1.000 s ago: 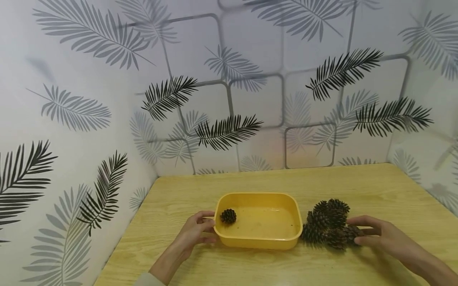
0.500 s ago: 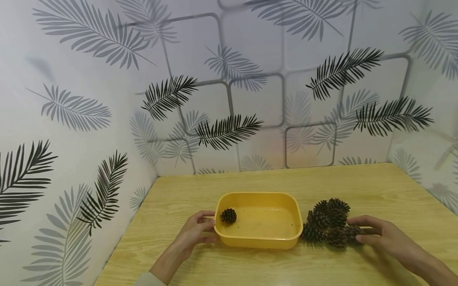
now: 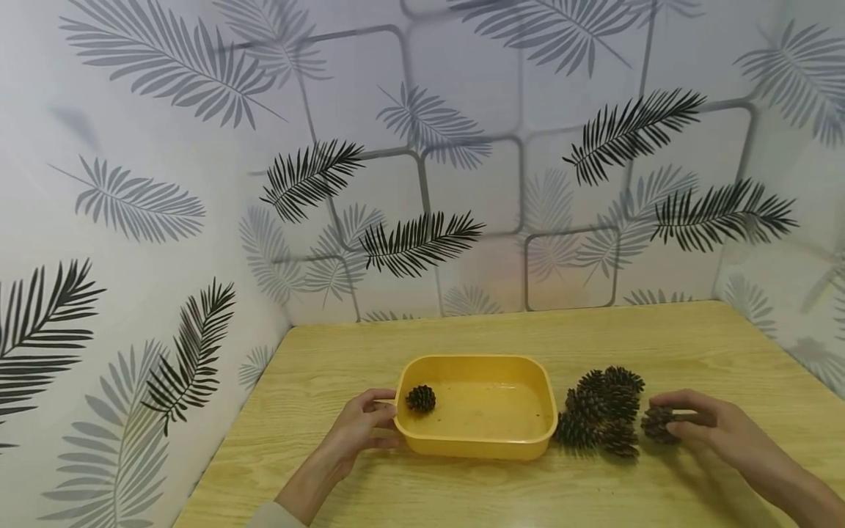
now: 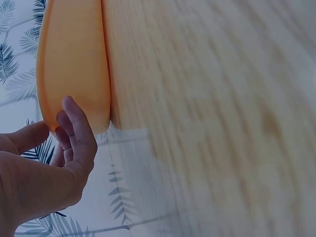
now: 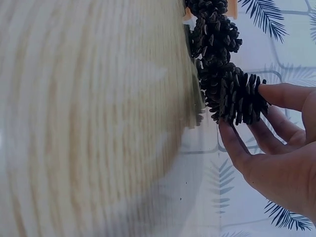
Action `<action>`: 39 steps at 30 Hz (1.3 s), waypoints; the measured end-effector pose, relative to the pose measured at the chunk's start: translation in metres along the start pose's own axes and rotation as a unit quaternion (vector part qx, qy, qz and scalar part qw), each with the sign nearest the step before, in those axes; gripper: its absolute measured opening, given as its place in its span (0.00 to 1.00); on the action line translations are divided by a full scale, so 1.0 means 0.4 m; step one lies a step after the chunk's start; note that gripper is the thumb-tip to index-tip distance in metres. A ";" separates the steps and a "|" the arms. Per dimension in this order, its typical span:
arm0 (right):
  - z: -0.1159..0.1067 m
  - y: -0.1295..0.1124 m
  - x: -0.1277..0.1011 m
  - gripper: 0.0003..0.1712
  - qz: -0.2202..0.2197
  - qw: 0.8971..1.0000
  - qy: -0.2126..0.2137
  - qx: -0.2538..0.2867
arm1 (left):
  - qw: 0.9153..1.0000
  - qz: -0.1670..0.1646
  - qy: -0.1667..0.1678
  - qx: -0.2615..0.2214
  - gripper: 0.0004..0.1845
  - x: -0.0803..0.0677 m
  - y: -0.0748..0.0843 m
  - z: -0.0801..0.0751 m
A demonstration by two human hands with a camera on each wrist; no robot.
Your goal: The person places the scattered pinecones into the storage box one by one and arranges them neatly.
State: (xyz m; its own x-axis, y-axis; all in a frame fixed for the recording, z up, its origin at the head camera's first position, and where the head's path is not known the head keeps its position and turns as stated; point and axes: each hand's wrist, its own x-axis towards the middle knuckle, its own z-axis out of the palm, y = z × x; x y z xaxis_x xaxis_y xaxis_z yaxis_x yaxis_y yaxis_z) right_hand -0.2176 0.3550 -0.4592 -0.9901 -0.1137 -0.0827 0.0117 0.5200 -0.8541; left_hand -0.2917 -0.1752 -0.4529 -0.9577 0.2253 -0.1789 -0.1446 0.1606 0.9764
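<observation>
A yellow plastic tub (image 3: pixel 477 444) sits on the wooden table (image 3: pixel 462 330) with one pine cone (image 3: pixel 420 398) inside at its left end. My left hand (image 3: pixel 361 427) grips the tub's left rim (image 4: pixel 74 69), thumb on top. Right of the tub lies a cluster of several dark pine cones (image 3: pixel 601 411). My right hand (image 3: pixel 700 424) pinches one pine cone (image 3: pixel 659 424) between thumb and fingers, slightly apart from the cluster; the right wrist view shows this cone (image 5: pixel 236 98) held at the fingertips.
Walls with leaf-patterned paper close in the table at the back, left and right. Bare tabletop stretches behind the tub and in front of it.
My right hand has closed on the rightmost pine cone and drawn it a little right and up, away from the cluster. The left hand and tub have stayed put.
</observation>
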 end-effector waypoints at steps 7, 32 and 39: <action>0.000 -0.008 -0.004 0.31 -0.011 1.000 0.025 -0.002 | 1.000 0.002 -0.001 0.000 0.23 -0.003 0.002 -0.001; 0.024 -0.033 0.001 0.32 -0.033 0.999 0.038 0.014 | 0.999 0.026 -0.019 -0.006 0.23 0.016 -0.002 -0.011; 0.046 -0.063 0.023 0.36 -0.025 0.999 0.036 0.003 | 1.000 0.025 -0.006 -0.002 0.22 0.003 -0.004 -0.022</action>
State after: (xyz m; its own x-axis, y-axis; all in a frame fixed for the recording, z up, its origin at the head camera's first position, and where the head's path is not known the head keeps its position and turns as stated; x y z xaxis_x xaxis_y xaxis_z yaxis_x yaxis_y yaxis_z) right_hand -0.2244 0.3254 -0.4477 -0.9969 -0.0782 -0.0019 -0.0383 0.5093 -0.8597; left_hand -0.2948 -0.1838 -0.4536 -0.9609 0.2444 -0.1305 -0.0968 0.1450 0.9847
